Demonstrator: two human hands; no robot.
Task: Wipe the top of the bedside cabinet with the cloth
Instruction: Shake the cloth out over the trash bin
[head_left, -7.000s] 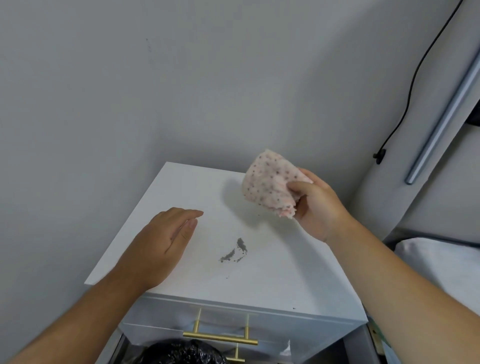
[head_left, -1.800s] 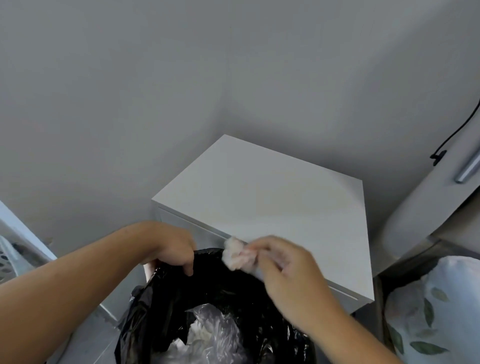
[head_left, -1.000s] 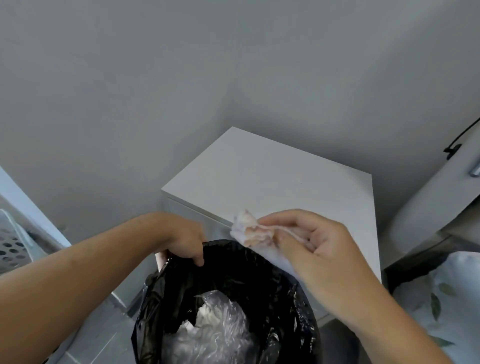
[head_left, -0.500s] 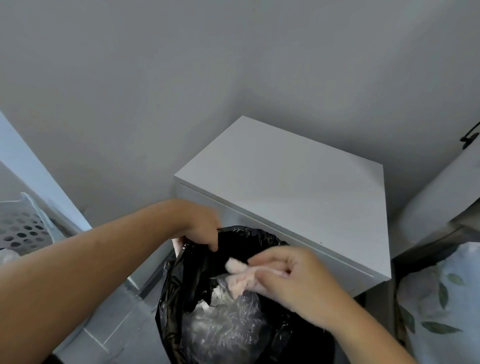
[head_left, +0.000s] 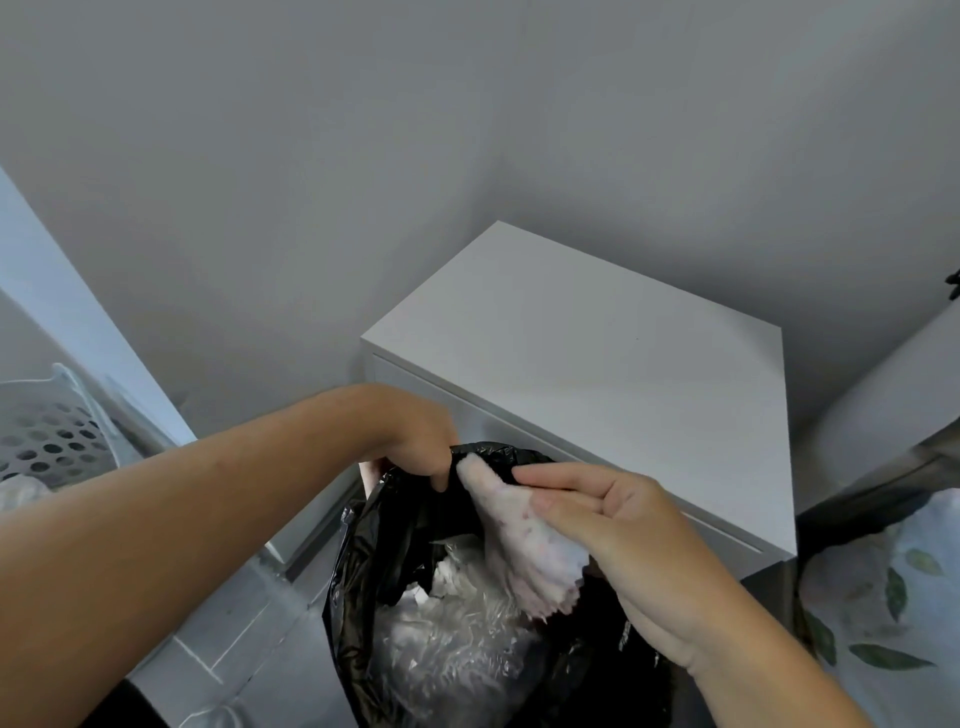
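Here right hand (head_left: 631, 551) pinches cloth (head_left: 524, 540) over bin bag (head_left: 395, 525) — left hand (head_left: 415, 441) grips rim.

We see a black bin bag (head_left: 395, 545) with clear plastic (head_left: 457, 639) inside, a perforated basket (head_left: 47, 431) far left, leaf-print fabric (head_left: 883, 587) right, grey wall (head_left: 363, 156) behind.

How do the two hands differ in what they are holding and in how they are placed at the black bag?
The left hand grips the rim of the black bag and holds it open; the right hand pinches the pink cloth. The left hand sits at the bag's far edge, curled downward; the right hand is above the opening, with the cloth hanging into it. Both hands are bare, closed on something, and close together in front of the white cabinet.
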